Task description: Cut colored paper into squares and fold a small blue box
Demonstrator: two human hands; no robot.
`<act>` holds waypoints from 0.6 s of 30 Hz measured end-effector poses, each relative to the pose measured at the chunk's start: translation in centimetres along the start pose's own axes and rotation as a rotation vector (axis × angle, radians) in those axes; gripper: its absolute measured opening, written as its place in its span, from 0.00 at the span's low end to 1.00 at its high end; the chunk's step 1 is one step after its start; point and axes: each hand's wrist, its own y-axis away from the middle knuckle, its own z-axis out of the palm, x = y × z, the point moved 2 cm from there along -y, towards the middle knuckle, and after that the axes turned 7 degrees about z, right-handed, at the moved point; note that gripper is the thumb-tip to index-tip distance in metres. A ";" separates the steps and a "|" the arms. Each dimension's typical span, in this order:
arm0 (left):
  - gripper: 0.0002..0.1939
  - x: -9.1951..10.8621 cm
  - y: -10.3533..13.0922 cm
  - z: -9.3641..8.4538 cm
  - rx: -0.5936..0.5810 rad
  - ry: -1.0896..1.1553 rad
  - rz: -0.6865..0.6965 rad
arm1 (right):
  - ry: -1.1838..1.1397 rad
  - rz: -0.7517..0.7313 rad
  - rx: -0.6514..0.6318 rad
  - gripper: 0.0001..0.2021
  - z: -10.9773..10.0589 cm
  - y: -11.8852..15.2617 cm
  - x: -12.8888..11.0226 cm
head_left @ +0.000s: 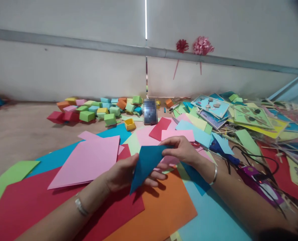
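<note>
A blue piece of paper folded into a triangle [146, 163] is held up between both hands, above an orange sheet [169, 204] and a red sheet [118, 207]. My left hand [125, 172] grips its left edge, thumb in front and the other fingers reaching behind it. At the upper right corner, my right hand [180, 149] pinches the paper between thumb and fingers. To the left lies a stack of pink paper [88, 160]. Some of the left fingers are hidden behind the blue paper.
Folded paper boxes [87, 116] in several colours line the wall at the back left. On the right are a purple glue gun [259, 185] with a black cord, framed pictures [211, 105] and thin sticks. Two paper flowers [203, 46] hang on the wall rail.
</note>
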 end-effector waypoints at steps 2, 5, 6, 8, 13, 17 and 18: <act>0.34 -0.6 0.0 0.3 0.026 -0.071 0.002 | 0.162 -0.077 -0.023 0.11 0.6 0.3 0.1; 0.26 -0.8 -0.1 0.4 0.182 -0.177 0.079 | 0.423 -0.342 0.022 0.19 1.4 0.8 -0.2; 0.24 -0.8 -0.2 0.3 0.240 -0.203 0.105 | 0.525 -0.456 0.055 0.22 1.7 1.1 -0.4; 0.25 -0.6 -0.3 0.3 0.331 -0.249 0.150 | 0.728 -0.653 0.143 0.23 2.3 1.6 -0.9; 0.33 -0.4 -0.7 0.4 0.380 -0.328 0.210 | 0.889 -0.888 0.277 0.10 3.5 2.7 -2.0; 0.34 -0.5 -0.8 0.1 0.450 -0.350 0.265 | 0.895 -0.909 0.200 0.15 3.7 2.7 -2.2; 0.34 -0.5 -0.7 0.1 0.488 -0.334 0.281 | 0.905 -0.909 0.186 0.18 3.7 2.7 -2.1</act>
